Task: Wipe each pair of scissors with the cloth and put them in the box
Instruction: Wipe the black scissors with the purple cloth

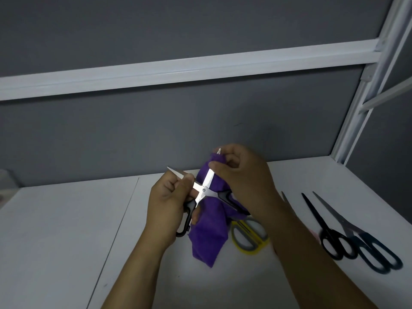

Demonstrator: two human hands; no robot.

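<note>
A: Where are the scissors (204, 190) sitting?
B: Opened, between grips; left grip (169, 204) is clasping a handle; right grip (243, 175) is pinching purple cloth (207, 237) round the blade pointing away, just at its tip.

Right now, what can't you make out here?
Head view:
- Yellow-and-grey plastic-handled scissors: blades hidden behind the purple fabric cloth and right forearm.
- Grey blade tip: rest hidden by that forearm.
- Pale shape at left edge: cut off, blurred; possibly the box.

Workstation booth: white table (55, 219), grey wall (156, 130), metal frame (347, 134).
</note>
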